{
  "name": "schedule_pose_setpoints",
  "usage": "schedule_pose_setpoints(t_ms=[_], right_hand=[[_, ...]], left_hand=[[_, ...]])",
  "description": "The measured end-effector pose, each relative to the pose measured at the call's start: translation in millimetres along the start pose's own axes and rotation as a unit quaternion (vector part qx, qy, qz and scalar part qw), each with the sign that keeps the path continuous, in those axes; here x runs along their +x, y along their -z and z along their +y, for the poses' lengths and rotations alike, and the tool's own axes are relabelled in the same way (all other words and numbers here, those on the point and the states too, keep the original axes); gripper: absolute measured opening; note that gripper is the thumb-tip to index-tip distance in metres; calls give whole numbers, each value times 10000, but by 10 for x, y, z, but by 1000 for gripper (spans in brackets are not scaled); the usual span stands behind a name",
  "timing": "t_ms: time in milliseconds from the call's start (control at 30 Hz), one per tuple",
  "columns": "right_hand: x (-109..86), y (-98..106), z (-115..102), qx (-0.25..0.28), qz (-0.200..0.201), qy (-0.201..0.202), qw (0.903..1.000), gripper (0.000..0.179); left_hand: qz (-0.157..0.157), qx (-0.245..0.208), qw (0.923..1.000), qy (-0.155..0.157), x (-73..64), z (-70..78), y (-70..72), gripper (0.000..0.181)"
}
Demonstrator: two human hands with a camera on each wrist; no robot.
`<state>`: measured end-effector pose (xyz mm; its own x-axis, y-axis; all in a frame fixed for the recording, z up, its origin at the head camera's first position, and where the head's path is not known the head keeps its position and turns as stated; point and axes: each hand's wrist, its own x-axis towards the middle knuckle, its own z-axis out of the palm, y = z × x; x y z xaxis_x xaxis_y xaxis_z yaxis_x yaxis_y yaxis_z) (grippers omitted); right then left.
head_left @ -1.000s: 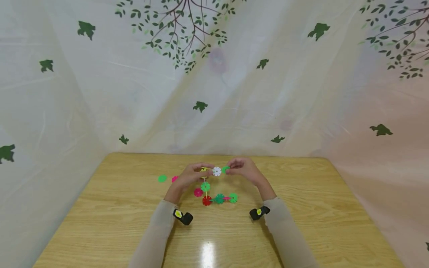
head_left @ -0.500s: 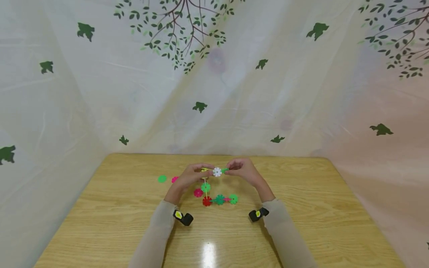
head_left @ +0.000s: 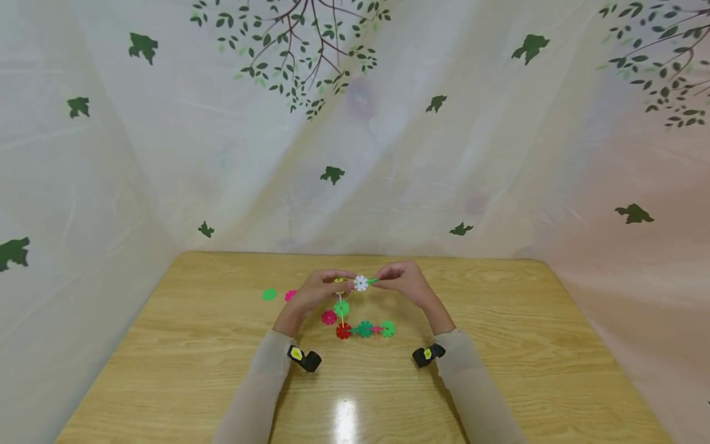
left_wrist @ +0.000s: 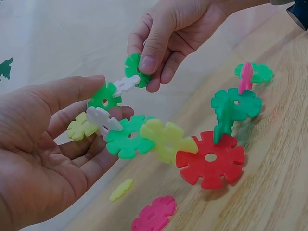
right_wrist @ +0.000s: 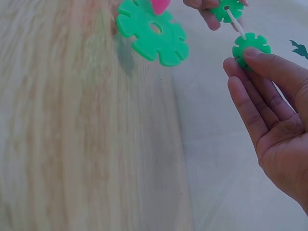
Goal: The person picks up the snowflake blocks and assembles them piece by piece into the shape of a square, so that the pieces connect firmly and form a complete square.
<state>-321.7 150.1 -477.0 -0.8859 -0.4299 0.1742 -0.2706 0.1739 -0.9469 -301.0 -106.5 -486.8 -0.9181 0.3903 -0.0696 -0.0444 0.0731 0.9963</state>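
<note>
Notched plastic flower discs are slotted together into a bent chain. My left hand (head_left: 314, 292) pinches a green disc (left_wrist: 102, 97) in the chain, with a yellow disc (left_wrist: 81, 127) and a white disc (left_wrist: 99, 118) beside it. Another white disc (head_left: 361, 283) sits between the two hands. My right hand (head_left: 409, 282) pinches a green disc (right_wrist: 251, 44) at the chain's end, thumb on its face, and its edge meets that white disc. Lower down, the chain runs through green and yellow to a red disc (left_wrist: 210, 160), then darker green discs (left_wrist: 237, 103), pink and green.
A loose pink disc (head_left: 329, 317) lies on the wooden table (head_left: 355, 388) left of the chain. Farther left are another pink disc (head_left: 290, 295), partly behind the left hand, and a flat green disc (head_left: 269, 294). A pale printed cloth (head_left: 388, 209) stands behind the table.
The green disc in my right hand has turned from face-on to nearly edge-on in the head view and now meets the white disc. My left hand keeps its place.
</note>
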Motion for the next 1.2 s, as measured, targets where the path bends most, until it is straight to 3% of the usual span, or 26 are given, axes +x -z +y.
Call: schedule_pose_setpoints(t_ms=[267,567,833,1200], right_hand=[[19,-11,-20,-66,155,11,9999,11],[26,-14,-12,-108,39,207,9997,21],[25,-15,17,-196,153,260,9994,6],[-5,-7,-11,-11,77,95,9999,8]], left_hand=[[142,-151,9998,1,8,23,-5,32],[151,-382,9992,9,6,35,-29,33],[235,-391,9989,114,5,42,-62,33],[99,-350,9992,143,6,-10,-56,33]])
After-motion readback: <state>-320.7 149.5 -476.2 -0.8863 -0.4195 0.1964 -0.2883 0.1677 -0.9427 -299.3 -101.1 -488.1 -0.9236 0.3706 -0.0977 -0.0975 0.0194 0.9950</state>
